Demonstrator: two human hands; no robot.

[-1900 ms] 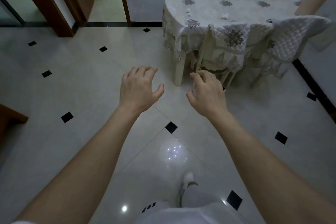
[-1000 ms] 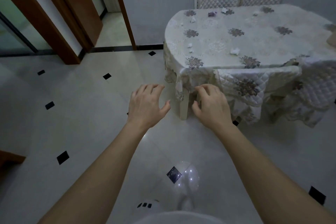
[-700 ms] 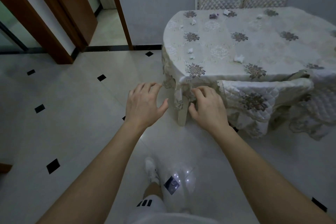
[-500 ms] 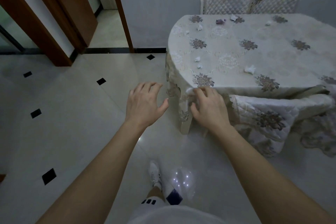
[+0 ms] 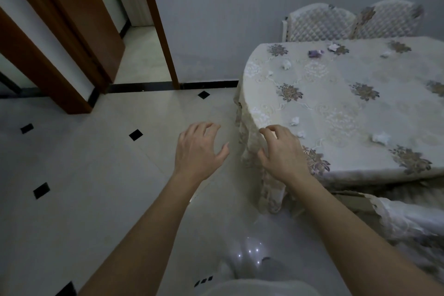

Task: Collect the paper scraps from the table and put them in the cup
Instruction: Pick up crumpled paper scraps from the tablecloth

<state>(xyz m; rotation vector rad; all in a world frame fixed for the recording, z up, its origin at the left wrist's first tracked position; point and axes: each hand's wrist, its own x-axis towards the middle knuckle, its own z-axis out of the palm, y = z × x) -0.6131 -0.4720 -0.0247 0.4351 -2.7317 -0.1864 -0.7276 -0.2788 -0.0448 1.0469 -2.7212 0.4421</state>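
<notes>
A table (image 5: 336,108) under a cream flowered cloth fills the right side. Several white paper scraps lie on it: one (image 5: 294,120) close to the near-left edge, one (image 5: 381,138) further right, one (image 5: 286,64) near the far-left edge, and a purple scrap (image 5: 315,53) at the back. No cup is in view. My left hand (image 5: 198,149) hovers over the floor left of the table, fingers spread and empty. My right hand (image 5: 280,150) is at the table's near-left edge, fingers curled apart, holding nothing.
Two quilted chairs (image 5: 319,23) stand behind the table against the wall. Another covered chair (image 5: 408,221) is at the near right. A brown door frame (image 5: 157,21) and open doorway are on the left. The floor (image 5: 96,175) is pale tile with black diamonds.
I have walked up to the table, which now looms larger on the right. Both hands stayed raised and empty; my right hand now reaches the table's edge.
</notes>
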